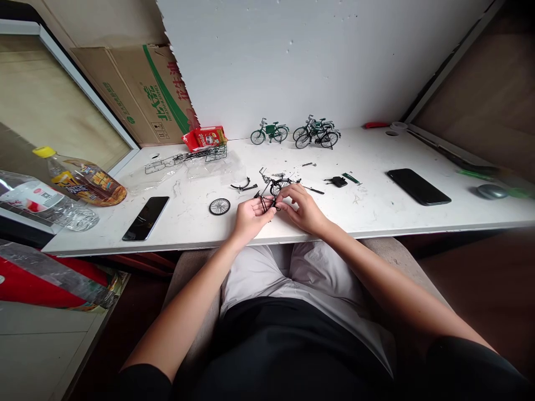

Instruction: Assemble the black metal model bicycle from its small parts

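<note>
Close to the table's front edge, a small black model bicycle (266,192), partly built, is held between both hands. My left hand (251,218) is closed around its lower part from the left. From the right, the fingertips of my right hand (304,207) pinch at it beside its one visible wheel; the exact spot they grip is hidden. A loose spoked wheel (219,206) lies flat left of my left hand. Behind it rests a curved black part (244,184). Beyond my right hand lie a thin black stick-like piece (314,190) and a small black part (336,181).
Finished model bicycles (270,132) stand along the back wall. A parts sprue (188,158) lies on plastic wrap before a red packet (204,137). Phones lie left (146,218) and right (419,186). Bottles (86,179) lean at far left; a mouse (492,191) sits far right.
</note>
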Available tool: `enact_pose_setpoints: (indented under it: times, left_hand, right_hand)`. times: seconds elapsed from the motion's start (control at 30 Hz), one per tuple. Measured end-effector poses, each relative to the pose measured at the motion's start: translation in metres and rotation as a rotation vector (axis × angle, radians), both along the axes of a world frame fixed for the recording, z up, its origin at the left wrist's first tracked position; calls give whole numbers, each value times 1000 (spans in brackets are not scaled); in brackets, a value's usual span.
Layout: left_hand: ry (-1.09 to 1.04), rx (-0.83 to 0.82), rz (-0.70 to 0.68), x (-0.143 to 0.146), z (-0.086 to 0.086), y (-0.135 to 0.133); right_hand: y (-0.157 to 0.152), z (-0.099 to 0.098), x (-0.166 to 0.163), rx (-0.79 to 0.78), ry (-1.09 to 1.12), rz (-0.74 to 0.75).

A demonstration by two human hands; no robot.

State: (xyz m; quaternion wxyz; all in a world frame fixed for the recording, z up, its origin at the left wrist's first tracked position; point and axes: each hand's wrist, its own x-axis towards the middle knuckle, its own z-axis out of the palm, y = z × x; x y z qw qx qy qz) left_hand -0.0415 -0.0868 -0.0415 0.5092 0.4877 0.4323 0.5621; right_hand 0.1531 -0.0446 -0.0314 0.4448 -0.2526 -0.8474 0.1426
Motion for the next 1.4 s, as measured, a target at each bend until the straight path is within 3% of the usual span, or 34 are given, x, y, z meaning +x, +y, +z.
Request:
enact_pose_setpoints:
  times: [0.23,0.63,1.4]
  left_hand:
    - [-41,-31,-10,-4,2,1]
    - [-384,-216,-132,-4,14,-3]
    - [-374,-228,-176,-6,14,-1]
  right_hand:
    - [-2,-1,-3,67,-6,-29]
    - [-6,12,-3,95,-86,12]
    - [0,8,5,100,-63,69]
